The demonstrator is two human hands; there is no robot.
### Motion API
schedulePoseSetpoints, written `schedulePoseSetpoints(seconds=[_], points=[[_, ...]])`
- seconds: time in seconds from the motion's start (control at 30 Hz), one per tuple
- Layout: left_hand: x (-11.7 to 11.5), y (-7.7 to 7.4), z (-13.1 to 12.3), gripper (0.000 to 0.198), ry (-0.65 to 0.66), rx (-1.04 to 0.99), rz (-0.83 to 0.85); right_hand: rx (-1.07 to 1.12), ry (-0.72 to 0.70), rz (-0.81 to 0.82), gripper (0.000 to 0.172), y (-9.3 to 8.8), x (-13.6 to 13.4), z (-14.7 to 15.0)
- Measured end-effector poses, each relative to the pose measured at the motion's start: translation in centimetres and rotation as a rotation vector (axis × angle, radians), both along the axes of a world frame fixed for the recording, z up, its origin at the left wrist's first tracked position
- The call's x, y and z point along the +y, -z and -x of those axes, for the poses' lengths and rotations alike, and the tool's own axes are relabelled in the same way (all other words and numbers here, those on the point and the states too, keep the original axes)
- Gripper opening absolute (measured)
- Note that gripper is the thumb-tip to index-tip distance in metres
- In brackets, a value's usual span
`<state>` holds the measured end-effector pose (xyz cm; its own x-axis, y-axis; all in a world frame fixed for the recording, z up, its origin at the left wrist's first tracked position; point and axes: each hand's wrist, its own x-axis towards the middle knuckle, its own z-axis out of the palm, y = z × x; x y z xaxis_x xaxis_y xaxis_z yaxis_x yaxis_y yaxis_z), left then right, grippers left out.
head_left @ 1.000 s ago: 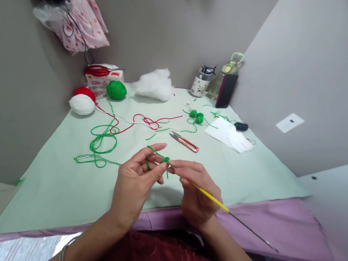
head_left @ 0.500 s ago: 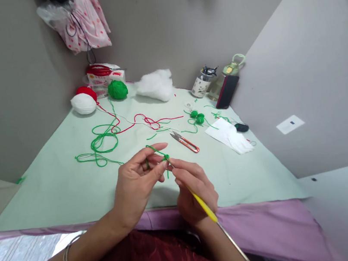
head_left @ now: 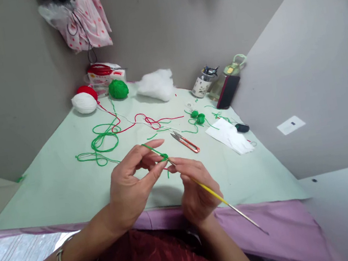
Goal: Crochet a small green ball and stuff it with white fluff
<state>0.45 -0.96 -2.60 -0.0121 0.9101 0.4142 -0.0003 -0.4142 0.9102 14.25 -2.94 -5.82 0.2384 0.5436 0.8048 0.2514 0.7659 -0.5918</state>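
While the pale green tablecloth [head_left: 56, 196] extended below, my left hand [head_left: 130, 187] and right hand [head_left: 200, 185] were positioned above its front portion. My right fingers gripped the yellow-handled hook [head_left: 215, 193], its tip at the small green yarn piece [head_left: 164, 156], pinched by my left thumb and fingers.

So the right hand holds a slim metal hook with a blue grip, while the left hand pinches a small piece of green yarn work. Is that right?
Not quite: the grip is yellow, not blue, as the head view shows. The right hand does hold the slim metal hook, and the left hand pinches the small piece of green yarn work.
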Motion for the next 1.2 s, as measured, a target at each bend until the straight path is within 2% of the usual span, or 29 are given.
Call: schedulePoseSetpoints(seconds=[0.17, 0.27, 0.33, 0.43, 0.5, 0.57, 0.73, 0.83, 1.03, 1.2], points=[[0.1, -0.3, 0.0, 0.033, 0.018, -0.038, 0.056, -0.009, -0.018, 0.047, 0.026, -0.9, -0.1, -0.1], [-0.1, -0.9, 0.0, 0.037, 0.057, -0.075, 0.179, -0.053, 0.013, 0.050, 0.028, -0.6, -0.1, -0.5], [-0.2, -1.4, 0.0, 0.047, 0.169, -0.152, 0.336, -0.196, 0.119, -0.006, 0.032, -0.3, 0.0, -0.8], [-0.1, -2.0, 0.2, 0.060, 0.440, -0.343, 0.615, -0.417, 0.291, -0.140, 0.039, -0.1, 0.0, -1.4], [0.2, -2.3, 0.5, 0.057, 0.572, -0.457, 0.752, -0.395, 0.260, -0.119, 0.037, -0.6, -0.1, -1.6], [0.6, -2.4, 0.9, 0.049, 0.609, -0.534, 0.808, -0.251, 0.132, 0.001, 0.029, -1.3, -0.3, -1.8], [1.0, -2.4, 1.3, 0.035, 0.603, -0.560, 0.761, 0.120, -0.137, 0.208, 0.020, -2.8, -0.4, -2.1], [0.7, -2.2, 0.8, 0.033, 0.612, -0.480, 0.719, 0.149, -0.200, 0.271, 0.019, -2.8, -0.2, -1.9], [0.4, -1.6, 0.2, 0.036, 0.442, -0.347, 0.560, 0.059, -0.120, 0.264, 0.020, -2.9, -0.4, -1.3], [0.4, -1.4, 0.2, 0.044, 0.452, -0.340, 0.574, 0.020, -0.093, 0.252, 0.020, -2.8, -0.4, -1.2]])
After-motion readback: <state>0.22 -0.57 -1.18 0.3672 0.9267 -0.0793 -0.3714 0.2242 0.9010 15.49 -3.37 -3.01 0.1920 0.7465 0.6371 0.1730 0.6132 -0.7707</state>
